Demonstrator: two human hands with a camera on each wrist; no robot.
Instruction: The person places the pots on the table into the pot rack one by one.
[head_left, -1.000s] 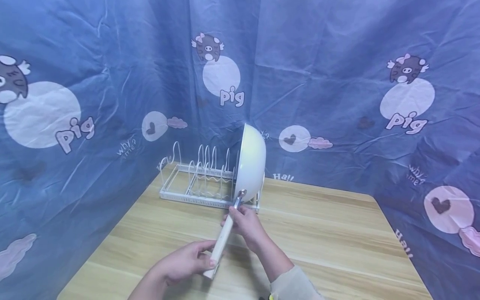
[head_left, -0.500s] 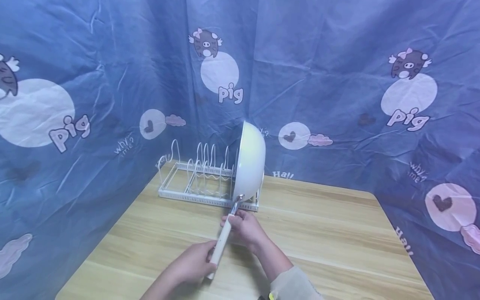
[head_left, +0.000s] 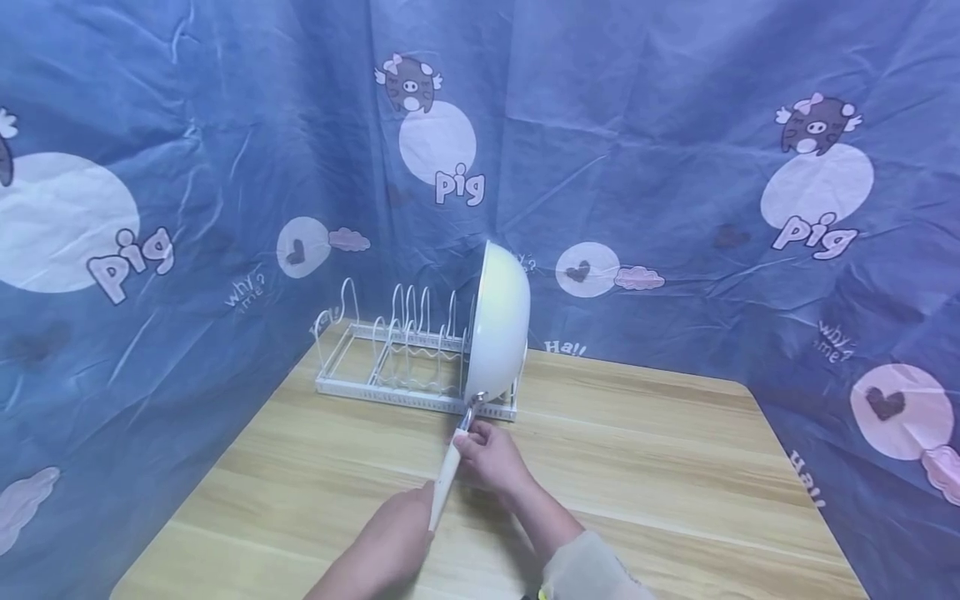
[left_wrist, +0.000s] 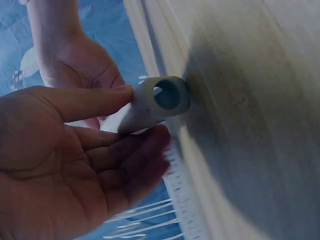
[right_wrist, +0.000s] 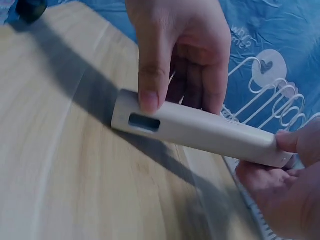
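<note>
A white deep frying pan stands on its side at the right end of a white wire rack, its bowl facing left. Its pale handle slopes down toward me, with a hole near the end. My left hand pinches the handle's end, thumb on one side and fingers on the other, as the left wrist view shows. Close to the metal joint, my right hand holds the handle between thumb and fingers. In the right wrist view my left hand is above the handle and my right hand at its far end.
Wire dividers rise from the rack left of the pan. The wooden table reaches back to a blue curtain printed with pigs. A small dark and yellow object lies at the front edge beside my right sleeve.
The pan's handle has swung slightly and now stands a little steeper. My left hand has moved right, turned, and now covers the handle's end in the head view. My right hand keeps its hold.
</note>
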